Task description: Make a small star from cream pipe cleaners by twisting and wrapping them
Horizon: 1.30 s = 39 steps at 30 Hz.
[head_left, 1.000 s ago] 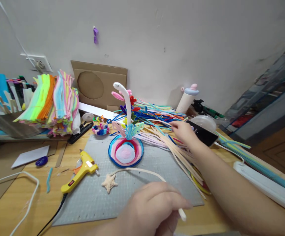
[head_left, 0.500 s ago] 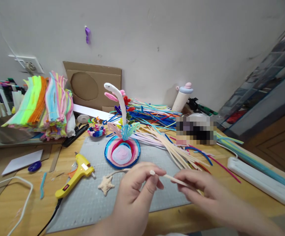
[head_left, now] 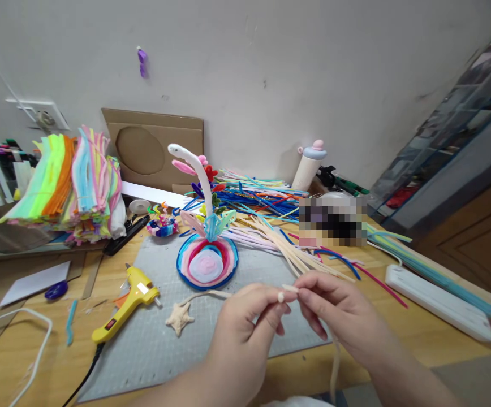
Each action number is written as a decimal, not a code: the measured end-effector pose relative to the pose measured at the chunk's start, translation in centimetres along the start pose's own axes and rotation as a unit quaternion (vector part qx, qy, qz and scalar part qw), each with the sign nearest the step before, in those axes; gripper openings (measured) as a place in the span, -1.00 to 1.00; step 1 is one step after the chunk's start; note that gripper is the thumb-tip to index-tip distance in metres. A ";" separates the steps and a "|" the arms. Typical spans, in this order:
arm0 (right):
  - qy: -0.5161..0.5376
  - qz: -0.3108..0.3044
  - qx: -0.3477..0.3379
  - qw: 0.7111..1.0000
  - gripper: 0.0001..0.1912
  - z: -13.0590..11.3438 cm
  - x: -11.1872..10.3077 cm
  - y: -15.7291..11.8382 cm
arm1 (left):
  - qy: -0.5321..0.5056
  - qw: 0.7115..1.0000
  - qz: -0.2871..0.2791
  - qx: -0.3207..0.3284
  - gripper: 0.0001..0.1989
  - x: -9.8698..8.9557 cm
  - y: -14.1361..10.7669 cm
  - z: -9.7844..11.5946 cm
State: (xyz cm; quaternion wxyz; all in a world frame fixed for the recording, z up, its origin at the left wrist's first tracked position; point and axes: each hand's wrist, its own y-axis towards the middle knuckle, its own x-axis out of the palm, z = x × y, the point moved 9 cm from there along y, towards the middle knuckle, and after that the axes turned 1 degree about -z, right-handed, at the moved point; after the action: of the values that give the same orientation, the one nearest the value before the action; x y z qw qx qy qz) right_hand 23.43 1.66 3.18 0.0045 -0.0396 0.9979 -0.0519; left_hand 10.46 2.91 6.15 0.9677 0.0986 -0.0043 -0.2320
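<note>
Near the front of the cutting mat, my left hand [head_left: 245, 328] pinches a cream pipe cleaner [head_left: 335, 367] between thumb and fingertips, with a small rounded end showing. My right hand [head_left: 339, 302] is closed on the same strand close beside it, and a length hangs down below that palm. Left of my hands lies a cream star [head_left: 180, 319] made of pipe cleaner. A strand runs from the star to behind my left hand; its far end is hidden. Behind my hands stands a pipe-cleaner piece with a white curved neck [head_left: 205, 189] and a round multicoloured base [head_left: 181, 265].
A yellow glue gun [head_left: 126, 305] lies left on the grey cutting mat [head_left: 143, 362]. Loose cream pipe cleaners [head_left: 288, 249] spread behind my right hand. Bundled pipe cleaners [head_left: 54, 181] stand at left. A white bottle [head_left: 307, 169] and a white power strip [head_left: 438, 302] are at right.
My right hand has moved left and up, so its fingertips now meet those of my left hand. The strand's tail now hangs below my right hand. The view has shifted slightly.
</note>
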 end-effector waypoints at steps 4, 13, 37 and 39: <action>-0.050 0.047 -0.064 0.996 -0.85 -2.6 0.6 -0.2 | -0.062 0.995 0.044 -0.071 -0.91 -0.3 0.5 -1.2; -0.140 0.072 -0.155 0.975 -0.90 -5.7 1.4 -0.3 | 0.022 0.997 0.071 -0.033 -0.91 -1.2 1.1 1.1; -0.152 0.087 -0.169 0.970 -0.88 -6.2 1.8 -0.5 | 0.115 0.989 0.097 -0.004 -0.88 -2.0 0.5 1.8; -0.118 0.085 -0.135 0.980 -0.84 -5.5 1.7 -0.2 | 0.076 0.991 0.107 0.000 -0.83 -2.1 0.4 1.8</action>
State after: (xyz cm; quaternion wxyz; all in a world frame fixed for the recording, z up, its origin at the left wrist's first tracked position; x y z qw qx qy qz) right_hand 21.69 1.86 8.63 0.1210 0.0397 0.9879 0.0889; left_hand 8.70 3.86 8.10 0.9845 0.1151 0.0588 -0.1188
